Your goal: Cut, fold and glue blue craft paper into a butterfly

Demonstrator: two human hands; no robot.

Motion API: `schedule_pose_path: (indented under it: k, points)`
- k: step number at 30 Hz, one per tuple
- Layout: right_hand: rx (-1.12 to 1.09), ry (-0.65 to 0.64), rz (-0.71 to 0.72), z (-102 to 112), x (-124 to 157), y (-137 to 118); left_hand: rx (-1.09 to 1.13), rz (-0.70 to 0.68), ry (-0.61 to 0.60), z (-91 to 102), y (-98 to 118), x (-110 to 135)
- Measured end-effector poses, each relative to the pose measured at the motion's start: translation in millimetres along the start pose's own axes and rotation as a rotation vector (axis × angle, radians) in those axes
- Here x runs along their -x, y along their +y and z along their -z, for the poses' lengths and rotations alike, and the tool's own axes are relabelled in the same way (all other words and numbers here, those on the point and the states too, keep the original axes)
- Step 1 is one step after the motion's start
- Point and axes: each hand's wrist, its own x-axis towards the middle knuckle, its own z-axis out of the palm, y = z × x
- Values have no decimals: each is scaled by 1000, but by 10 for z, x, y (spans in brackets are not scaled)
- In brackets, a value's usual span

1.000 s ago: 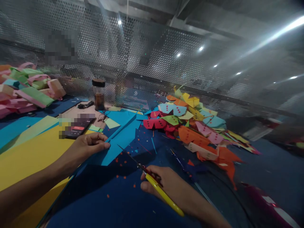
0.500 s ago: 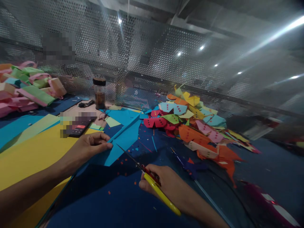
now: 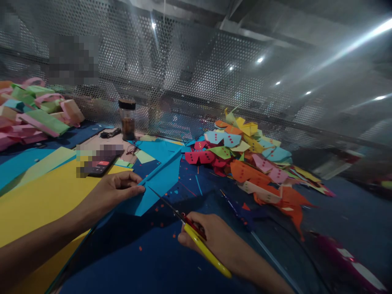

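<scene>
My left hand (image 3: 122,189) pinches the left edge of a folded piece of blue paper (image 3: 162,175) between thumb and fingers, holding it over the dark blue table. In my right hand (image 3: 211,234) is a pair of scissors (image 3: 203,247) with yellow and red handles, fingers closed round them. Their thin blades point up and left, and the tip overlaps the blue paper close to my left thumb. From this view I cannot tell whether the tip touches the paper.
Folded paper shapes with dotted marks (image 3: 260,171) are heaped at right. A dark blue glue gun (image 3: 241,212) lies before them. Yellow sheets (image 3: 45,196), a phone (image 3: 105,163) and a lidded jar (image 3: 127,120) stand left. Paper boxes (image 3: 43,114) pile up at far left. Perforated mesh (image 3: 183,73) rises behind.
Almost nothing has moved. The scissors and my right hand have shifted very slightly to the left, bringing the tip a little nearer my left thumb.
</scene>
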Motion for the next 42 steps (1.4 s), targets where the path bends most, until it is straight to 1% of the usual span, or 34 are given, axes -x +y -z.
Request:
schedule_pose_path:
  k: [6,12,18,25,35,42]
  points:
    - [4,3,-2,1,-2,-27,-39,-7,-29,8,19,10]
    - [-29,6,-7,-7,5,-32,-48,-22,-20,-10,28,12]
    - [-19,1,-8,-2,7,-44,-48,-6,-40,11,18,15]
    - [-17,17,8,-32,-7,-1,-40,-13,-52,22,19,5]
    - [-52,13,3,-66,-23,41,-42,-25,-12,-20,62,32]
    - [-66,5,-30,-84,-47,37,-35,-10,8,-29,62,26]
